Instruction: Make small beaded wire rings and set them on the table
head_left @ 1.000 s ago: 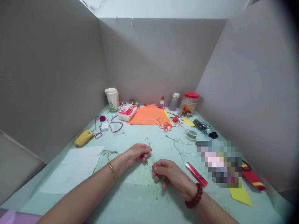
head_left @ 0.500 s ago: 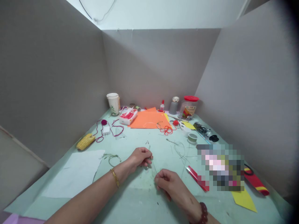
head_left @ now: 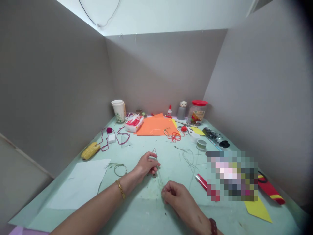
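Note:
My left hand [head_left: 146,165], with a gold bracelet on the wrist, pinches the upper end of a thin pale green wire [head_left: 160,178] just above the light green table [head_left: 146,212]. My right hand [head_left: 176,196], with a dark red bead bracelet, is closed in a pinch on the lower end of the same wire. The wire runs slanted between the two hands. More loose green wire strands [head_left: 189,156] lie on the table to the right of my left hand.
A red utility knife [head_left: 201,181] lies right of my right hand. White paper [head_left: 80,182], a coil of wire [head_left: 119,167] and a yellow corn cob [head_left: 90,150] sit left. Orange paper [head_left: 156,125], a cup [head_left: 118,110], a tissue pack [head_left: 133,123], a red-lidded jar [head_left: 197,112] stand at the back.
My right hand has drawn back toward me and slightly right, lengthening the stretch of wire between the hands. My left hand stayed in place, still pinching. The view tilted up a little.

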A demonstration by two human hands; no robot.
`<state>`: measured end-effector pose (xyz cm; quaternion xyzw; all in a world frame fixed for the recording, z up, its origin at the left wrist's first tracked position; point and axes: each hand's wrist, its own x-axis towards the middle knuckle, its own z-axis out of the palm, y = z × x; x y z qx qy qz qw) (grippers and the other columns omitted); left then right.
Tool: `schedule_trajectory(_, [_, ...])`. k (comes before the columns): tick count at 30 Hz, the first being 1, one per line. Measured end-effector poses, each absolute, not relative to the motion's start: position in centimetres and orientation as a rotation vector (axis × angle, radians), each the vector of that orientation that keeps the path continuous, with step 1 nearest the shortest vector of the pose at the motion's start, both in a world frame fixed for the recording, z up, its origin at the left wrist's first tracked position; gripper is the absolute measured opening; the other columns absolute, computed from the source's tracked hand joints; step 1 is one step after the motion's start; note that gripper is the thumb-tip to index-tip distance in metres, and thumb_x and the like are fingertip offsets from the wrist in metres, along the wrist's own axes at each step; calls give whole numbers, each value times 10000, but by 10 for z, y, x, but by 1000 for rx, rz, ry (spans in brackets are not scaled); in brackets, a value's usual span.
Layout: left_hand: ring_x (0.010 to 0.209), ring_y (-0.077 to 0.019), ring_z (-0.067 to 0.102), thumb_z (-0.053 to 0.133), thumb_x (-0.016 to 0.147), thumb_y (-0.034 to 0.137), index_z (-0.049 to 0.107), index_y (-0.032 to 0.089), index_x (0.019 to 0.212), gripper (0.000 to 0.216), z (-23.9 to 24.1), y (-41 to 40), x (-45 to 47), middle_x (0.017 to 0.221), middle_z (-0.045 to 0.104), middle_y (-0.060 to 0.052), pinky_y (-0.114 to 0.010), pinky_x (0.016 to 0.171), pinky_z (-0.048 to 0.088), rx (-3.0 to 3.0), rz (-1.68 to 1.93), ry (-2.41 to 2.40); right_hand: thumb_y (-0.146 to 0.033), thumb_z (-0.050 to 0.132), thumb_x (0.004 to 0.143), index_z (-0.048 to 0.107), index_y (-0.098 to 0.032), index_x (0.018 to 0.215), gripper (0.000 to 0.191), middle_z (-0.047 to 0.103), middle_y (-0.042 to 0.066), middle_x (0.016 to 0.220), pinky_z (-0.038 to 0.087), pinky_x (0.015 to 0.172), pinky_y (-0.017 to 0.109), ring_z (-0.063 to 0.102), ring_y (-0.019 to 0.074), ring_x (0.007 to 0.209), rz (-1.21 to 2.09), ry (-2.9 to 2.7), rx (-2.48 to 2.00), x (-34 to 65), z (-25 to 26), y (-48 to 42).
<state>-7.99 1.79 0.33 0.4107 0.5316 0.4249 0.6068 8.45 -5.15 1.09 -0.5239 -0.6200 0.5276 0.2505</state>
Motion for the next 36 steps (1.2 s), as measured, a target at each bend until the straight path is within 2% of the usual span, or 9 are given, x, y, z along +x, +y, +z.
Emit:
schedule_trajectory(7, [447, -38, 492, 659, 675, 153, 502, 145, 944, 311, 7, 19, -81, 796, 683, -73, -164, 425, 374, 904, 952, 1238, -166, 489, 713, 512, -159, 615, 101, 504, -18, 551, 293, 514, 214, 400, 95, 537, 1432, -1686, -1434, 83, 13, -55])
schedule_trajectory(13, [429, -29, 485, 631, 719, 187, 521, 133, 776, 136, 13, 17, -78, 802, 687, -86, -162, 405, 367, 886, 936, 1267, -177, 485, 718, 499, -158, 604, 116, 485, -24, 541, 285, 502, 209, 384, 89, 524, 1407, -1709, -1442, 83, 15, -54])
schedule_trajectory(19, [482, -51, 556, 615, 729, 208, 533, 135, 739, 110, 10, 21, -78, 931, 690, -102, -164, 393, 360, 878, 917, 1290, -196, 477, 719, 483, -170, 599, 123, 465, -33, 519, 244, 438, 210, 348, 76, 453, 1431, -1695, -1507, 83, 17, -54])
schedule_trajectory(28, [385, -31, 466, 618, 701, 175, 562, 126, 666, 82, 3, 38, -80, 767, 697, -69, -175, 354, 257, 874, 869, 1342, -143, 448, 701, 466, -175, 558, 147, 472, -29, 494, 266, 452, 205, 365, 79, 455, 1348, -1766, -1581, 81, 23, -54])
schedule_trajectory(36, [328, -21, 365, 583, 710, 141, 587, 113, 613, 101, 6, 46, -80, 565, 625, -17, -176, 348, 232, 883, 813, 1411, -85, 418, 691, 442, -180, 564, 160, 498, -23, 508, 270, 449, 201, 399, 82, 456, 1286, -1911, -1647, 80, 35, -51])
